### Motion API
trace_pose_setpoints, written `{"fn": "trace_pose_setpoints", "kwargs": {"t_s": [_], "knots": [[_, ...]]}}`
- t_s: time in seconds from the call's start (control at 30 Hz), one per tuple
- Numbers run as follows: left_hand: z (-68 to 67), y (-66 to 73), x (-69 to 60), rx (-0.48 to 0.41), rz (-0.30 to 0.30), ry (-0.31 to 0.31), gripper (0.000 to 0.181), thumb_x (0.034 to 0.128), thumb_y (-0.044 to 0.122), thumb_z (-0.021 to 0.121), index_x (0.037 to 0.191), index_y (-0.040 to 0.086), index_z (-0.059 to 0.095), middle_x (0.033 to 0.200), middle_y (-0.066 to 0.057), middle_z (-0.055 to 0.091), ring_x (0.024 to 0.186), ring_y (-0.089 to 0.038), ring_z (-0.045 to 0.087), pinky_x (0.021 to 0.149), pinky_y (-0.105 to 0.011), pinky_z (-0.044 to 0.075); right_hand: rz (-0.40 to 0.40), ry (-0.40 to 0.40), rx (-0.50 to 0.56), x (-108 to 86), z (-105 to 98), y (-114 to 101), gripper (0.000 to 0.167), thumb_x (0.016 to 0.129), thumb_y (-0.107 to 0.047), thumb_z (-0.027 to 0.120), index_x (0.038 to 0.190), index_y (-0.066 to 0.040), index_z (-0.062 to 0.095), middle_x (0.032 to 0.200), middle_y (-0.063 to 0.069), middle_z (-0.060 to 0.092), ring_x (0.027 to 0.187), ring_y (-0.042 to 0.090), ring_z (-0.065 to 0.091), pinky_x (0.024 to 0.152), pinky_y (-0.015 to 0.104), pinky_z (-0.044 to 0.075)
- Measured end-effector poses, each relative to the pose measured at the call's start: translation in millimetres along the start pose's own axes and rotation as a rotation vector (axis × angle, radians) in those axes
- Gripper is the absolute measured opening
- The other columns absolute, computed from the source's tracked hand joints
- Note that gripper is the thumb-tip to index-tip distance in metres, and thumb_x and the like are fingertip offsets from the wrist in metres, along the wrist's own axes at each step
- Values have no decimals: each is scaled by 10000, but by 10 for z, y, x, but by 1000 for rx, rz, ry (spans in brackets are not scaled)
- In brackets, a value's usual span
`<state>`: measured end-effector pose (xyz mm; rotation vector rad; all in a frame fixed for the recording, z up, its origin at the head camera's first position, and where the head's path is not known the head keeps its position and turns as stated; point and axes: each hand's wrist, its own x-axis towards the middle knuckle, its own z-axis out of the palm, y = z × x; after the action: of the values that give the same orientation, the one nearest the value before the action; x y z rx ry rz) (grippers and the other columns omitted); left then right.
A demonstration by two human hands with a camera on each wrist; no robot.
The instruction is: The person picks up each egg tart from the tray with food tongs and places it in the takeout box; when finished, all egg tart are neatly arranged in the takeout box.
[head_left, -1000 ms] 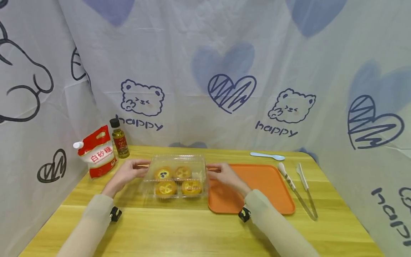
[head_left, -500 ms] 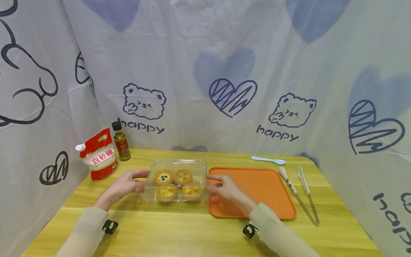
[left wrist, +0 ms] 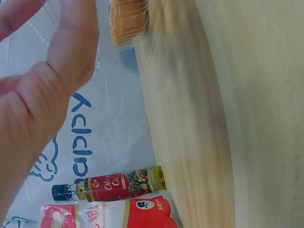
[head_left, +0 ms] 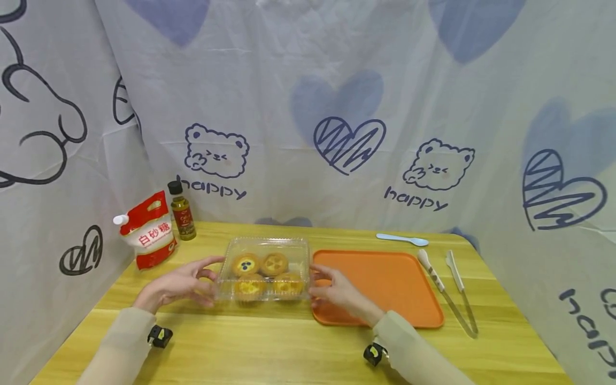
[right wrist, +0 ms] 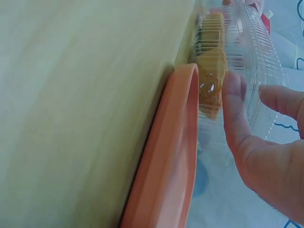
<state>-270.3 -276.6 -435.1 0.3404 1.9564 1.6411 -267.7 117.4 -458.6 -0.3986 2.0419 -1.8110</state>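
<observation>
A clear plastic clamshell box (head_left: pixel 264 267) with its lid down stands on the table, with several egg tarts (head_left: pixel 274 264) inside. One tart bears dark dots. My left hand (head_left: pixel 185 283) is at the box's left side with fingers spread and relaxed; whether a fingertip touches the plastic I cannot tell. On the opposite side my right hand (head_left: pixel 337 289) reaches over the tray's left edge. In the right wrist view, its thumb and a finger (right wrist: pixel 280 99) lie against or very near the box wall, uncurled. The far fingers of both hands are partly hidden.
An orange tray (head_left: pixel 380 283) lies right of the box, close against it. Metal tongs with pale tips (head_left: pixel 454 299) and a light blue spoon (head_left: pixel 401 239) lie farther right. A red-and-white sugar bag (head_left: pixel 149 232) and an olive oil bottle (head_left: pixel 183 216) stand at back left.
The left hand has drawn slightly left and its fingers have spread. The right hand stays at the box's side, its fingers shifted a little. The box stays put over the last half second.
</observation>
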Motion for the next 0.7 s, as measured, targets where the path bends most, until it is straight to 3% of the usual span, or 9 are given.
{"fn": "trace_pose_setpoints", "kwargs": {"t_s": [0.2, 0.5, 0.7], "knots": [[2, 6, -15, -18, 0, -49, 958, 865, -21, 669, 1565, 76, 23, 1134, -205, 460, 932, -331, 683, 896, -518, 562, 9, -14, 52, -10, 24, 22, 720, 907, 56, 594, 1532, -11, 245, 1366, 281, 431, 846, 313, 697, 761, 387, 619], [17, 9, -8, 25, 2, -15, 981, 835, -51, 688, 1562, 51, 38, 1049, -182, 531, 906, -319, 697, 864, -465, 586, -6, -2, 43, -6, 62, 24, 741, 888, 109, 581, 1534, 7, 232, 1310, 279, 449, 759, 188, 682, 734, 330, 618], [16, 14, 12, 40, 2, -9, 978, 827, -56, 690, 1558, 48, 49, 1009, -150, 547, 896, -319, 700, 854, -463, 590, -21, 23, 40, -9, 78, 42, 741, 873, 131, 588, 1523, 29, 247, 1244, 268, 473, 740, 193, 681, 607, 245, 580]]}}
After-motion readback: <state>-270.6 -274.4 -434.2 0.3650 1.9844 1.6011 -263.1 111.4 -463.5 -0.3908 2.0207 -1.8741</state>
